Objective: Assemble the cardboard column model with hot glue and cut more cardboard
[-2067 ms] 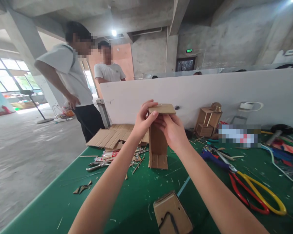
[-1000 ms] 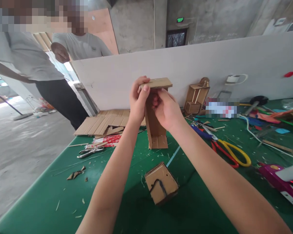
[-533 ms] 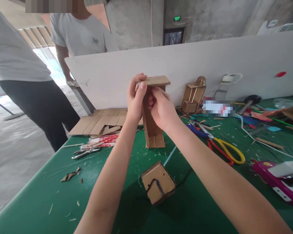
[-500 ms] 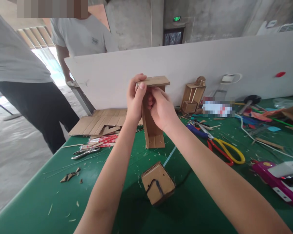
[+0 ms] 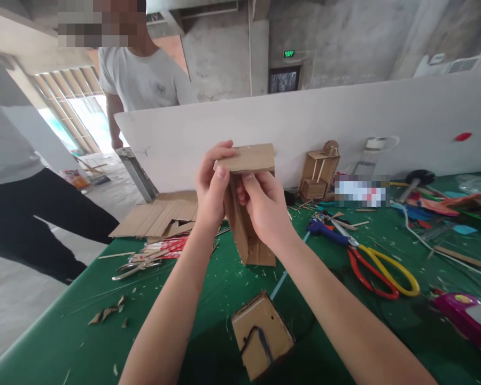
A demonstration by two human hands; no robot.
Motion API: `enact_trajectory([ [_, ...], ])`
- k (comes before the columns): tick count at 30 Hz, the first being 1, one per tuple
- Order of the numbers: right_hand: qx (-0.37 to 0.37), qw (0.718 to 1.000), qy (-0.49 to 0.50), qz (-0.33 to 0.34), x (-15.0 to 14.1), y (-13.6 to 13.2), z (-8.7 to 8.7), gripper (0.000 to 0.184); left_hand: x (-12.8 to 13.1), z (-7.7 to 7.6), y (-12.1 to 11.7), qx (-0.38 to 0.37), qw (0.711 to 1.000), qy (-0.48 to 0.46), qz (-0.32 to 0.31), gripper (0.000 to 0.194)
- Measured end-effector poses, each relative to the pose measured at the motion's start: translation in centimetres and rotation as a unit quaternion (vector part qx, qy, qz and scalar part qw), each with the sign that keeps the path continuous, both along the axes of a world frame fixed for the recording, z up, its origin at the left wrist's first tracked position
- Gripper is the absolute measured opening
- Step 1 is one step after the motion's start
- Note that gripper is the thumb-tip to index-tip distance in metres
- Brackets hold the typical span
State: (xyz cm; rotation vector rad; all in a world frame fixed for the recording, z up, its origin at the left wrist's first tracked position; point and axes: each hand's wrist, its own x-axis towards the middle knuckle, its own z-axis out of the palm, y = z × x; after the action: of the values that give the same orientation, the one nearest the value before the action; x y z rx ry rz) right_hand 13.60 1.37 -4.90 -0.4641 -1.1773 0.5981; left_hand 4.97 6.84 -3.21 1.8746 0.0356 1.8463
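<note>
A tall, open-fronted cardboard box (image 5: 250,158) stands tilted on the green table, a flat panel across its top. My left hand (image 5: 213,184) is closed round the panel's left edge, thumb in front and fingers on top. Under the panel, my right hand (image 5: 262,206) is closed with its thumb against the front edge; its fingertips are partly hidden inside the box. Nearer me lies a small cardboard box (image 5: 262,337) with dark cord on its face and a pale blue strip (image 5: 279,285) behind it.
Red-and-yellow-handled scissors (image 5: 385,270) and a blue-handled tool (image 5: 324,229) lie right. Pliers (image 5: 138,267), red-white packets and cardboard sheets (image 5: 160,214) are left. A finished-looking cardboard model (image 5: 319,174) stands by the white partition (image 5: 344,117). Two people stand beyond, left.
The cardboard box has tipped so its top leans left and towards me, showing more of the panel's upper face. Both hands moved with it. The view has shifted, and the nearer person moved left.
</note>
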Motion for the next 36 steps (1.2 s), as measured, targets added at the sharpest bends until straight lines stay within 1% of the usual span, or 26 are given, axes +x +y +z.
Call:
enact_trajectory([
  [2, 0.0, 1.0, -0.025, -0.011, 0.0, -0.3, 0.2, 0.02, 0.0, -0.1, -0.1, 0.021, 0.999, -0.018, 0.023, 0.041],
  [6, -0.003, 0.992, -0.102, -0.072, 0.4, -1.1, 0.8, 0.019, 0.6, -0.6, -0.1, 0.069, 0.993, -0.069, 0.068, 0.046],
  [8, 0.011, 0.987, -0.133, -0.094, 0.6, -1.4, 0.9, 0.017, 0.8, -1.2, -0.2, 0.071, 0.99, -0.087, 0.08, 0.05],
  [10, 0.018, 0.98, -0.163, -0.11, 0.8, -1.7, 0.9, 0.016, 0.7, -2.0, -0.1, 0.054, 0.991, -0.081, 0.089, 0.052],
  [12, 0.011, 0.972, -0.202, -0.12, 1.1, -1.9, 0.7, 0.017, -0.1, -3.0, 0.0, 0.04, 0.993, -0.051, 0.094, 0.053],
  [14, 0.0, 0.964, -0.24, -0.118, 1.2, -2.1, 0.6, 0.019, -1.6, -3.8, 0.4, 0.032, 0.996, 0.003, 0.088, 0.056],
  [16, -0.006, 0.957, -0.271, -0.104, 0.9, -2.3, 0.5, 0.02, -3.8, -4.0, 0.6, 0.023, 0.994, 0.087, 0.062, 0.062],
  [17, -0.006, 0.954, -0.283, -0.094, 0.7, -2.3, 0.4, 0.02, -5.2, -3.9, 0.7, 0.012, 0.991, 0.128, 0.045, 0.062],
  [19, 0.0, 0.949, -0.305, -0.077, -0.1, -2.4, 0.1, 0.021, -8.1, -3.0, 0.6, -0.01, 0.976, 0.216, 0.024, 0.057],
  [20, 0.003, 0.946, -0.317, -0.071, -0.5, -2.4, -0.1, 0.022, -9.6, -2.4, 0.4, -0.024, 0.965, 0.258, 0.033, 0.055],
  [21, 0.003, 0.941, -0.332, -0.066, -1.1, -2.4, -0.3, 0.023, -10.9, -1.7, 0.2, -0.035, 0.95, 0.306, 0.048, 0.06],
  [22, 0.0, 0.934, -0.351, -0.062, -1.6, -2.4, -0.6, 0.024, -12.2, -1.1, -0.1, -0.05, 0.934, 0.348, 0.061, 0.074],
  [23, -0.005, 0.926, -0.373, -0.06, -2.1, -2.5, -0.8, 0.025, -13.3, -0.5, -0.4, -0.067, 0.913, 0.395, 0.073, 0.093],
  [24, -0.01, 0.916, -0.397, -0.061, -2.6, -2.5, -1.1, 0.026, -14.3, 0.0, -0.8, -0.08, 0.889, 0.44, 0.093, 0.106],
  [25, -0.013, 0.904, -0.422, -0.065, -3.0, -2.6, -1.4, 0.027, -15.0, 0.2, -1.1, -0.09, 0.866, 0.477, 0.117, 0.111],
  [26, -0.014, 0.89, -0.449, -0.073, -3.3, -2.6, -1.7, 0.027, -15.6, 0.3, -1.3, -0.097, 0.848, 0.503, 0.135, 0.111],
  [27, -0.013, 0.875, -0.477, -0.085, -3.6, -2.7, -2.0, 0.028, -16.0, 0.1, -1.5, -0.104, 0.839, 0.515, 0.145, 0.108],
  [28, -0.01, 0.857, -0.504, -0.102, -3.8, -2.7, -2.3, 0.028, -16.3, -0.3, -1.6, -0.111, 0.838, 0.513, 0.149, 0.103],
  [29, -0.008, 0.839, -0.53, -0.121, -3.9, -2.7, -2.6, 0.028, -16.5, -0.9, -1.6, -0.115, 0.845, 0.502, 0.145, 0.098],
  [32, -0.008, 0.792, -0.587, -0.169, -4.0, -2.4, -3.5, 0.026, -16.8, -3.5, -1.5, -0.13, 0.879, 0.442, 0.123, 0.089],
  [34, -0.009, 0.776, -0.606, -0.174, -3.7, -2.1, -3.9, 0.026, -16.7, -5.3, -1.6, -0.16, 0.889, 0.413, 0.119, 0.089],
  [36, -0.006, 0.772, -0.611, -0.174, -3.3, -2.0, -4.1, 0.028, -16.2, -6.8, -1.8, -0.194, 0.892, 0.388, 0.128, 0.093],
])
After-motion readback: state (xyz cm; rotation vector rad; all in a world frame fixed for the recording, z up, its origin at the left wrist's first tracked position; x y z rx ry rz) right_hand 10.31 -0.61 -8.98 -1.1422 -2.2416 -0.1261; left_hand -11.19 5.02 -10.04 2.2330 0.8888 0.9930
